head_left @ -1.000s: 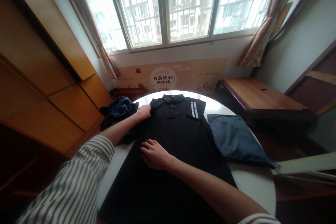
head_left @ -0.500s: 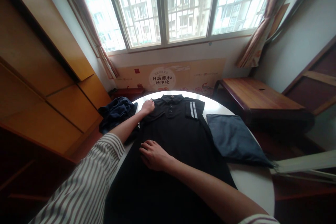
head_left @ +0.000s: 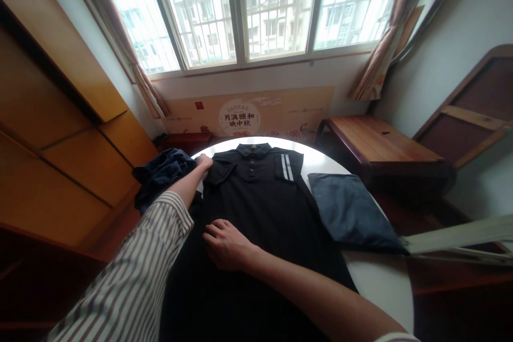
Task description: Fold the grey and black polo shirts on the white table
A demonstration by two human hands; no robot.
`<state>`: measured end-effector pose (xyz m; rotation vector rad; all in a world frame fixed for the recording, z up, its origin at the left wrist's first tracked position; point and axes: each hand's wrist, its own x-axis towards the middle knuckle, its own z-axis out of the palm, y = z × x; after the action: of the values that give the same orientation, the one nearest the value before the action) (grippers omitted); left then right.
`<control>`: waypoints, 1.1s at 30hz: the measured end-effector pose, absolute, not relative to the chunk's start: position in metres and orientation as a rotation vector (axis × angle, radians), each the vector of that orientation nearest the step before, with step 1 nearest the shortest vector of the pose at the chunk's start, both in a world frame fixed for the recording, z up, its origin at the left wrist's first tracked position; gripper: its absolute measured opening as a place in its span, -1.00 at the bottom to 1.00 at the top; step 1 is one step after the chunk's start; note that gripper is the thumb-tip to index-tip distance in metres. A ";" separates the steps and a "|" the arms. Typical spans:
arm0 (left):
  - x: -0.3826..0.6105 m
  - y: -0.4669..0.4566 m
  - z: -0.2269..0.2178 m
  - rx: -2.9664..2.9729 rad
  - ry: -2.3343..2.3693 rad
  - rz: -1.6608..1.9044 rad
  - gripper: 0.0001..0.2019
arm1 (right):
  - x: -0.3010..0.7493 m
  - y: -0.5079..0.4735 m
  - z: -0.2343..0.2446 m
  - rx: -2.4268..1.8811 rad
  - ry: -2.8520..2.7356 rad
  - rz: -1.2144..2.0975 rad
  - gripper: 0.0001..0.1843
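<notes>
A black polo shirt (head_left: 256, 197) lies spread out on a round white table (head_left: 377, 288), collar at the far side, with a striped pocket or patch on its right. My left hand (head_left: 204, 161) is curled at the tip of the shirt's left sleeve (head_left: 218, 173), apparently gripping it, next to a crumpled navy garment (head_left: 160, 176). My right hand (head_left: 226, 244) rests on the shirt's middle with fingers apart, holding nothing. A folded blue-grey cloth (head_left: 348, 214) lies on the table to the right of the shirt.
A low wooden bench (head_left: 380, 139) stands to the right of the table, below the window. Orange wooden cabinet doors (head_left: 68, 181) fill the left side. A printed poster board (head_left: 248, 117) leans under the barred window, behind the table.
My left hand has moved outward to the left, to the sleeve's end. My right hand has stayed on the shirt. The whole view has shifted slightly.
</notes>
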<state>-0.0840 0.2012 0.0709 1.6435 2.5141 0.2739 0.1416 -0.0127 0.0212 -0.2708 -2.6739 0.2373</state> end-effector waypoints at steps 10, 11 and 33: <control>-0.047 0.200 0.025 2.123 2.091 0.120 -0.40 | 0.143 -0.014 0.022 -0.287 -2.684 0.273 -0.73; -0.049 0.203 0.023 2.111 2.084 0.089 -0.38 | 0.144 -0.015 0.022 -0.289 -2.690 0.285 -0.69; -0.002 -0.104 0.099 2.733 0.941 0.321 -0.75 | 0.335 -0.157 0.069 -0.473 -2.943 0.423 -0.39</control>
<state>-0.0020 -0.1043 0.0991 2.7331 0.9407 0.3212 0.3346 -0.1568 0.0693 -0.4725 -2.9429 0.4234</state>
